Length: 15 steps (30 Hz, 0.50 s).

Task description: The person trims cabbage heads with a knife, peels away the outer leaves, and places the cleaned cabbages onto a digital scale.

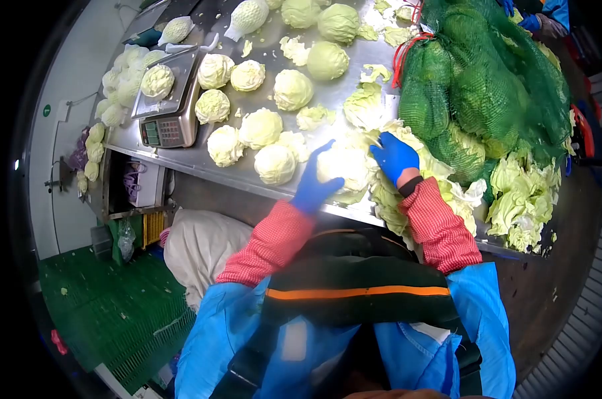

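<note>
A pale cabbage [345, 165] sits near the table's front edge between my two blue-gloved hands. Against its left side is my left hand [313, 184], thumb and fingers curved around the head. My right hand [396, 158] is at the cabbage's right side, fingers bent over the loose outer leaves there; the fingertips are partly hidden among them. Cut leaves [367, 106] lie just beyond the cabbage, and more leaves [407, 193] pile up beneath my right wrist. Left of my left hand rests a trimmed cabbage [275, 164].
Several trimmed cabbages [293, 90] cover the metal table [247, 183]. A digital scale [171, 126] bearing one cabbage stands left. Green net sacks [487, 86] of cabbages fill the right, with leaves [523, 199] below. A white sack [204, 246] is beside me; another person's gloved hand [530, 23] shows top right.
</note>
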Each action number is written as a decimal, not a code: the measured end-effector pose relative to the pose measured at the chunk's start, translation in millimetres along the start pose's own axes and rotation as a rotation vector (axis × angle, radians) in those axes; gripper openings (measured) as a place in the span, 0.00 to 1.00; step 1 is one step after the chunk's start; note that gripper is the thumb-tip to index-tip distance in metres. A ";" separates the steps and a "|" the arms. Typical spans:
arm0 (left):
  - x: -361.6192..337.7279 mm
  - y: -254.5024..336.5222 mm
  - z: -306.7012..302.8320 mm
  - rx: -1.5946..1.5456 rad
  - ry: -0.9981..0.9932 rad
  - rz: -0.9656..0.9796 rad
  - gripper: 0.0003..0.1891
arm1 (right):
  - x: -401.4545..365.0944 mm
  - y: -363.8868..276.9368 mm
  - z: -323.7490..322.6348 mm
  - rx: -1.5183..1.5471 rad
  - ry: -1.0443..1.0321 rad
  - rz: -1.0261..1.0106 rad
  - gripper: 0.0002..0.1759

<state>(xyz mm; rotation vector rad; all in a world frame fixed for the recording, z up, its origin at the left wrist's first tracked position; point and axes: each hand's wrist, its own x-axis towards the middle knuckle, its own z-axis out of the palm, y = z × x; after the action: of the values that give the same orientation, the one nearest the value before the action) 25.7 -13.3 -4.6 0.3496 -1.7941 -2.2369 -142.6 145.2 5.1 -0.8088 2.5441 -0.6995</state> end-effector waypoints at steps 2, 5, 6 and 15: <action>1.4 28.6 6.7 -0.086 0.045 -0.019 0.49 | -5.4 8.6 -6.5 0.007 0.000 -0.007 0.22; 8.8 37.3 -6.8 -0.026 -0.051 0.023 0.50 | -12.9 -7.3 -27.0 0.122 0.099 -0.017 0.25; 10.6 42.0 -7.8 0.019 -0.076 0.038 0.50 | -10.6 -16.5 -34.9 0.346 0.020 -0.027 0.25; 10.6 64.7 -5.9 0.241 -0.320 0.038 0.48 | -21.0 -40.1 -69.2 0.864 -0.577 0.087 0.20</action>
<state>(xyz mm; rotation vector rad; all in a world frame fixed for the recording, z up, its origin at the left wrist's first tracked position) 20.6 -35.8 57.1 -0.0029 -2.2192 -2.1505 -143.2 153.2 87.4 -0.4804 1.5241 -1.1922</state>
